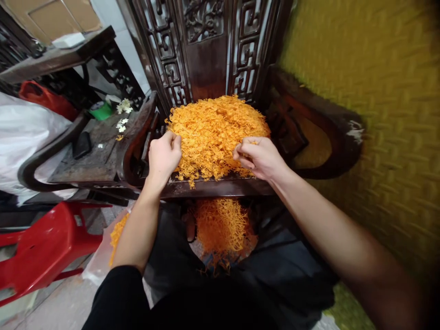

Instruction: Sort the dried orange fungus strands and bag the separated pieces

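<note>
A large heap of small orange, spidery pieces [216, 133] is piled on the seat of a dark carved wooden chair [220, 188]. At the heap's left edge is my left hand [165, 153], closed with thumb against fingers; whatever it may hold is hidden. My right hand [257, 156] is closed at the heap's right front, and a bit of orange shows at its curled fingers. Below the seat, between my legs, lies a second mass of orange strands [223, 224], longer and more tangled.
To the left stands another wooden chair [85, 160] with a green tape roll [101, 110], white flower-like pieces [124, 106] and a dark phone-like object [81, 145]. Lower left are a red plastic stool [51, 247] and a bag with orange pieces [117, 233]. A yellow woven surface [378, 114] rises at right.
</note>
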Tool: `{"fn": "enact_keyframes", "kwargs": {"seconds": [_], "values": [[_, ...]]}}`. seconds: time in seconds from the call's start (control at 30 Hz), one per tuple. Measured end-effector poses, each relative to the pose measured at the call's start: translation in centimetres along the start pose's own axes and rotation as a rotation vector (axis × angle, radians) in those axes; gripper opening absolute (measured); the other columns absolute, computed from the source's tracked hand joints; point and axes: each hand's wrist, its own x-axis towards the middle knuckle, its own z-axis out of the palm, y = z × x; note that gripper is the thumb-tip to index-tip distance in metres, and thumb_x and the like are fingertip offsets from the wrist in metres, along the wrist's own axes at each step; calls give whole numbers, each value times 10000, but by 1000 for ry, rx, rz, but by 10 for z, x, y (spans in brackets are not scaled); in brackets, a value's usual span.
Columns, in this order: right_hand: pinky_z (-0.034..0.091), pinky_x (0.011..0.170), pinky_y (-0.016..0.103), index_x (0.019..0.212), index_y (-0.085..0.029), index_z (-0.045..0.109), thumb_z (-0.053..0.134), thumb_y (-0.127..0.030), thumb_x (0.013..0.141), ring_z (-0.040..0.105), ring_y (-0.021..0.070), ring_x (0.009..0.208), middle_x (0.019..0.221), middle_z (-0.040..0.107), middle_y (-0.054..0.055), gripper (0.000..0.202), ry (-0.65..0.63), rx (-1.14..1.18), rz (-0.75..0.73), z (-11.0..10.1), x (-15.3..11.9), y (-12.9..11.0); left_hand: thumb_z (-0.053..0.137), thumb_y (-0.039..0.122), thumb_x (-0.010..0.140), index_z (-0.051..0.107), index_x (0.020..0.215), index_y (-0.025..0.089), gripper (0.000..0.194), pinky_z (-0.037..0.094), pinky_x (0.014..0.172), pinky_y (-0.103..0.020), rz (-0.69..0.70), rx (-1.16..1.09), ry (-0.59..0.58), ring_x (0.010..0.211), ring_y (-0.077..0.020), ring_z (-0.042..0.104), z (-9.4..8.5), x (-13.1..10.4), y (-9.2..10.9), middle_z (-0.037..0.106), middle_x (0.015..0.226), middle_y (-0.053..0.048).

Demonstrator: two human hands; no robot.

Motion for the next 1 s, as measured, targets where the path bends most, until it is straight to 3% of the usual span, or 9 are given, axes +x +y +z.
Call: {"fn": "enact_keyframes", "kwargs": {"seconds": [0.13, 0.3, 0.47, 0.57, 0.73, 0.87, 0.93, 1.0], "values": [[134, 340, 219, 524, -218, 382, 588, -102, 649, 331, 18, 312, 610, 690, 71, 268, 13, -45, 16, -3, 2, -2, 527, 388, 955, 659, 773, 201, 293, 355, 657, -313, 32, -39, -26, 632, -179, 523, 4, 3, 0, 641, 673, -46], [124, 324, 232, 600, -221, 427, 614, -162, 647, 337, 37, 315, 638, 705, 83, 203, -134, -45, 135, -10, 13, 0, 536, 363, 921, 574, 681, 213, 285, 330, 658, -318, 40, -39, -107, 624, -178, 481, 21, 10, -7, 587, 638, -32], [132, 316, 222, 671, -216, 453, 589, -158, 626, 304, 37, 301, 597, 669, 51, 155, -97, -4, 129, -11, 46, 14, 538, 357, 917, 594, 692, 213, 273, 384, 712, -325, -17, 4, -152, 687, -207, 550, 38, 21, -14, 650, 706, -66], [108, 323, 214, 748, -221, 461, 577, -126, 636, 277, 41, 311, 572, 637, 17, 187, -140, -12, 167, -9, 62, 25, 535, 364, 919, 614, 714, 214, 266, 415, 749, -332, -66, 17, -153, 736, -228, 588, 45, 29, -19, 673, 734, -82], [113, 322, 209, 929, -178, 592, 562, -127, 680, 310, 61, 367, 614, 607, 14, 256, -187, -3, 276, -2, 76, 44, 536, 359, 910, 602, 701, 219, 261, 431, 770, -335, -129, 6, -141, 769, -239, 609, 54, 42, -26, 682, 748, -87], [114, 330, 173, 888, -169, 568, 586, -96, 757, 296, 42, 420, 641, 523, -13, 150, -158, 128, 362, 5, 81, 50, 533, 352, 906, 579, 687, 222, 258, 427, 756, -331, -131, -5, -128, 758, -235, 607, 56, 46, -26, 688, 754, -87], [105, 336, 160, 868, -182, 547, 657, -178, 866, 265, 36, 439, 631, 472, -33, 110, -192, 163, 379, 9, 82, 49, 535, 351, 907, 583, 696, 220, 253, 428, 753, -325, -135, -2, -124, 764, -233, 610, 56, 46, -24, 695, 759, -89], [96, 332, 168, 812, -200, 509, 691, -413, 944, 240, 39, 445, 612, 445, -35, 310, -211, 172, 375, 14, 81, 49, 536, 347, 910, 590, 703, 218, 250, 430, 752, -318, -137, 0, -121, 776, -232, 616, 55, 45, -22, 700, 765, -88]]}}
